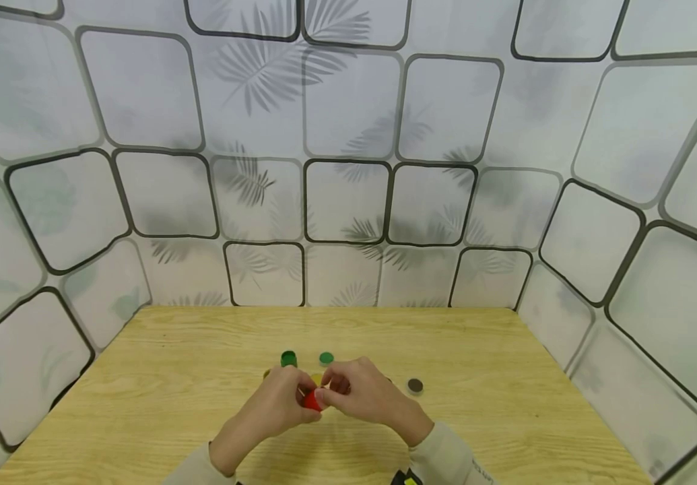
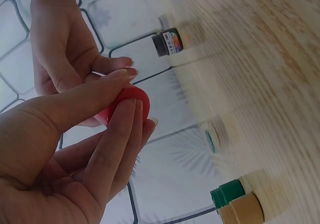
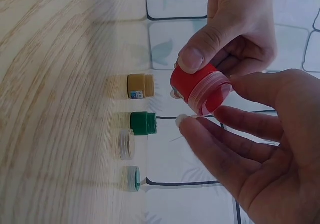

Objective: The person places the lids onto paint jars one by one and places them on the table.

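Over the worktop (image 1: 203,337), I had the left hand (image 1: 281,401) gripping the red jar (image 3: 188,85), the right hand (image 1: 363,394) pinching its lid (image 3: 206,90), seemingly seated. Green jar (image 3: 141,124), tan jar (image 3: 138,86), black jar (image 2: 168,42) stood uncapped; I judged only red left capped.

Over my left wrist feed, the left hand (image 2: 95,159) pinches a red jar (image 2: 140,94), the right hand (image 2: 64,51) close behind it. On the table (image 2: 280,79) I see a black jar (image 2: 169,42), a lid (image 2: 214,137), and a green jar (image 2: 228,192) just beside a tan jar (image 2: 244,211).
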`<state>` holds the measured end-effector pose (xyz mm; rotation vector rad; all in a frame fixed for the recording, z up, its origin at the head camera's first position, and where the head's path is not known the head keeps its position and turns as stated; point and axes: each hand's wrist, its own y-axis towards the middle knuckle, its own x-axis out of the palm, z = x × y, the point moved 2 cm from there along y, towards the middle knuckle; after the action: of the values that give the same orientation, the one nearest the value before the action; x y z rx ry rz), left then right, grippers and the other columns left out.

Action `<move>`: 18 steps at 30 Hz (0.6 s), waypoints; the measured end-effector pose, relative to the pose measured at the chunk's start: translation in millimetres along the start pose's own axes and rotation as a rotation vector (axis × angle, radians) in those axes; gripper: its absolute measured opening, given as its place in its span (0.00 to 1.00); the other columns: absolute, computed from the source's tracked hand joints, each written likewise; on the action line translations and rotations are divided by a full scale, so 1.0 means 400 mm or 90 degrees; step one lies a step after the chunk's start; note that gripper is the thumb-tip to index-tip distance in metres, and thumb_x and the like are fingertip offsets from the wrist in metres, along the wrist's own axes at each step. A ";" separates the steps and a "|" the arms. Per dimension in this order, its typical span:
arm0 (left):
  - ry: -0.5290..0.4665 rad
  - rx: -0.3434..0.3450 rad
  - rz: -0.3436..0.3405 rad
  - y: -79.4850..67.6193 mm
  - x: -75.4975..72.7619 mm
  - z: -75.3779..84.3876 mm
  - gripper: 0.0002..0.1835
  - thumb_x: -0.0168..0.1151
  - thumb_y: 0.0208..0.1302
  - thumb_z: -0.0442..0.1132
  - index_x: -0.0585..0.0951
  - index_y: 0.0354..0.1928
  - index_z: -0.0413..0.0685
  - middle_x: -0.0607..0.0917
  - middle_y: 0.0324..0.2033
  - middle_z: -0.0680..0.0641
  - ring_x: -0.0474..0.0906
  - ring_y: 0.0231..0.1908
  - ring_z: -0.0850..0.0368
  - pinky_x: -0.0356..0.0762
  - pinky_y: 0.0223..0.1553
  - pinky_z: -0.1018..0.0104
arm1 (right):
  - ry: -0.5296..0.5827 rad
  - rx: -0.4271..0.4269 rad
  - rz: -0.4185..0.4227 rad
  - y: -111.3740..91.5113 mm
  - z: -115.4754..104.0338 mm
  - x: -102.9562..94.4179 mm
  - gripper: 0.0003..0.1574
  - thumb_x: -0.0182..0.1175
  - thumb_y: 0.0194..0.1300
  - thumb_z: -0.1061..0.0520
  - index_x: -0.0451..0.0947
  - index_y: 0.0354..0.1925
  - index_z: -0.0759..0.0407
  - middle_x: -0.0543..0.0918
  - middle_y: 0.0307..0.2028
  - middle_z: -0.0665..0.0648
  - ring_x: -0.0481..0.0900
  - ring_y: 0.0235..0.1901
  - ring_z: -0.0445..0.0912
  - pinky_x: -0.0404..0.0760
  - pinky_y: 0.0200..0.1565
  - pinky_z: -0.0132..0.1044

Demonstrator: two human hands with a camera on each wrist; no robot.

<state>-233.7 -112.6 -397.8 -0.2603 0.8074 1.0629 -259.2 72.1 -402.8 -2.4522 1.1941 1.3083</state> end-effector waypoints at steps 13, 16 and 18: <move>-0.004 -0.003 0.009 -0.002 -0.006 -0.006 0.07 0.80 0.53 0.31 0.89 0.33 0.42 0.91 0.27 0.49 0.83 0.25 0.67 0.80 0.25 0.75 | 0.020 -0.058 -0.031 -0.004 -0.009 -0.001 0.16 0.70 0.65 0.65 0.81 0.51 0.57 0.85 0.47 0.56 0.87 0.44 0.40 0.84 0.41 0.22; -0.009 -0.005 0.005 -0.001 -0.005 -0.008 0.07 0.79 0.53 0.30 0.89 0.33 0.43 0.91 0.27 0.49 0.83 0.24 0.68 0.80 0.25 0.76 | 0.031 -0.065 -0.032 -0.003 -0.007 0.001 0.15 0.70 0.65 0.66 0.81 0.49 0.58 0.85 0.46 0.56 0.88 0.43 0.39 0.84 0.41 0.22; -0.011 -0.005 0.003 0.000 -0.005 -0.008 0.07 0.79 0.53 0.30 0.89 0.33 0.44 0.91 0.27 0.49 0.83 0.24 0.68 0.80 0.25 0.75 | 0.037 -0.067 -0.034 -0.003 -0.006 0.001 0.14 0.70 0.65 0.66 0.81 0.48 0.58 0.85 0.46 0.57 0.88 0.43 0.39 0.84 0.41 0.22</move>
<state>-235.7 -115.6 -398.7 -0.2566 0.7889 1.0717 -256.6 71.6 -401.8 -2.5936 1.0898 1.3267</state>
